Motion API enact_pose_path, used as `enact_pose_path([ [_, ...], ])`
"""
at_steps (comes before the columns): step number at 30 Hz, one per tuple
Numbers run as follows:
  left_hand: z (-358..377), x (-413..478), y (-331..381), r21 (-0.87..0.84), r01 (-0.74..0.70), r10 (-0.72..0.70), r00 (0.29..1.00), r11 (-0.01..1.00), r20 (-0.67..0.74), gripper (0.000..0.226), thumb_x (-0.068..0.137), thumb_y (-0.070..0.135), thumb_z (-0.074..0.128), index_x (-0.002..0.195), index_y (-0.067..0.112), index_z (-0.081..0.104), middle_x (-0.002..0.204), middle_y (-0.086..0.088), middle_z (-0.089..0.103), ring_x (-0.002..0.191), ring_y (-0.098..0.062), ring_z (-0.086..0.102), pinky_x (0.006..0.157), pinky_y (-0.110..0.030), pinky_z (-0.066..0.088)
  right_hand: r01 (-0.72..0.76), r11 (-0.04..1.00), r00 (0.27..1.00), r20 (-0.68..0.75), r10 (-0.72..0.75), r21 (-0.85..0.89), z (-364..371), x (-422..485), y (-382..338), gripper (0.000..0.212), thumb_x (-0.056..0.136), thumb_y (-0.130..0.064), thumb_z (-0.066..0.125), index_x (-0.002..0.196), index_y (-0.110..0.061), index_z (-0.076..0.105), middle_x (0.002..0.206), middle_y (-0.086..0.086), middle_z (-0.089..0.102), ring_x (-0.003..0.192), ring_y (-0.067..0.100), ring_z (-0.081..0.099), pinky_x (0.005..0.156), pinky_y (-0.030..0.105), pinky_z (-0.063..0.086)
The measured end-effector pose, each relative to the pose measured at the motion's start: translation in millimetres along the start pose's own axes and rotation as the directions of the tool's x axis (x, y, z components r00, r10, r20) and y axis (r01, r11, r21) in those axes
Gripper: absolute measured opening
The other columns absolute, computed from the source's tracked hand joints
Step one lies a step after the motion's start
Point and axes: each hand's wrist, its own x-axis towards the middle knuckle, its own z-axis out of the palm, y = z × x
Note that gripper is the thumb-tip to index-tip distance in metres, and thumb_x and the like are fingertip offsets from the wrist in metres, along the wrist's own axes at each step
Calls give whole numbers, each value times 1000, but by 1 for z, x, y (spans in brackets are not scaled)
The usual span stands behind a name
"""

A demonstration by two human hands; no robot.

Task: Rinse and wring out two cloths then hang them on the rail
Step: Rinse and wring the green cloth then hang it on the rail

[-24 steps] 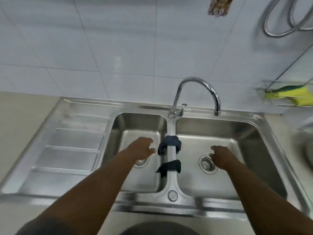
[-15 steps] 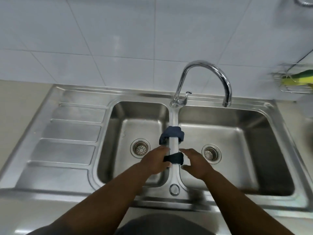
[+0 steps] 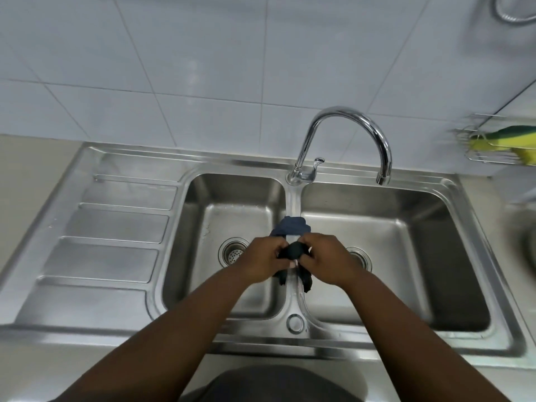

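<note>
- Head camera, looking down: white wall tiles [image 3: 203,68] fill the top half of what we see.
- A steel double sink [image 3: 232,162] spreads below, its ribbed drainboard [image 3: 116,227] on our left.
- The curved tap [image 3: 348,114] stands at the back of the divider [image 3: 293,204], its spout over the right bowl; we see no water running.
- Our left hand [image 3: 261,264] and right hand [image 3: 330,262] meet over the divider, fingers of both curled tight on the black cloth [image 3: 294,250], which is bunched between them.
- Its loose ends hang on either side of the divider; we cannot tell whether it has left the steel.
- The blue cloth [image 3: 291,226] lies draped across the divider just beyond our knuckles, in neither hand.
- A yellow-green sponge [image 3: 504,137] sits in a wire rack [image 3: 478,158] on the right wall, blurred.
</note>
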Motion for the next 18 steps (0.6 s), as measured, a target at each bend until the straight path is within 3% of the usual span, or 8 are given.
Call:
enact_pose_path([
  [4, -41, -15, 14, -170, -43, 41, 999, 984, -15, 29, 72, 21, 82, 97, 18, 67, 91, -1, 72, 76, -9, 64, 69, -18, 50, 47, 990, 999, -22, -45, 131, -34, 5, -45, 22, 77, -15, 64, 97, -20, 69, 78, -8, 66, 67, 6, 60, 62, 20, 48],
  [7, -67, -28, 20, -191, -76, 71, 997, 979, -33, 30, 72, 23, 82, 99, 22, 69, 95, 0, 73, 86, -14, 68, 81, -28, 54, 117, 980, 991, -77, -106, 162, -54, 8, -81, 25, 75, -14, 67, 99, -20, 71, 73, -14, 64, 64, -1, 59, 58, 10, 45],
  [10, -86, -42, 23, -214, -98, 76, 991, 972, -109, 29, 73, 26, 82, 100, 21, 71, 93, -3, 75, 88, -18, 70, 83, -36, 57, 165, 970, 981, -128, -143, 181, -63, 9, -113, 26, 71, -10, 68, 94, -22, 72, 65, -24, 60, 66, -12, 57, 58, 2, 39],
  [14, -101, -60, 22, -237, -109, 69, 983, 966, -170, 37, 69, 28, 84, 103, 21, 71, 93, 0, 76, 87, -13, 72, 83, -37, 58, 184, 956, 976, -161, -149, 228, -60, 14, -142, 33, 69, -11, 67, 98, -25, 74, 91, -14, 70, 79, -6, 61, 72, 7, 44],
  [18, -101, -72, 13, -319, -59, 9, 988, 946, -154, 51, 63, 32, 87, 109, 27, 66, 101, 6, 74, 94, -7, 69, 87, -34, 57, 198, 920, 972, -191, -139, 339, -53, 20, -160, 38, 73, -9, 67, 107, -25, 73, 94, -15, 70, 78, -8, 62, 76, 11, 50],
])
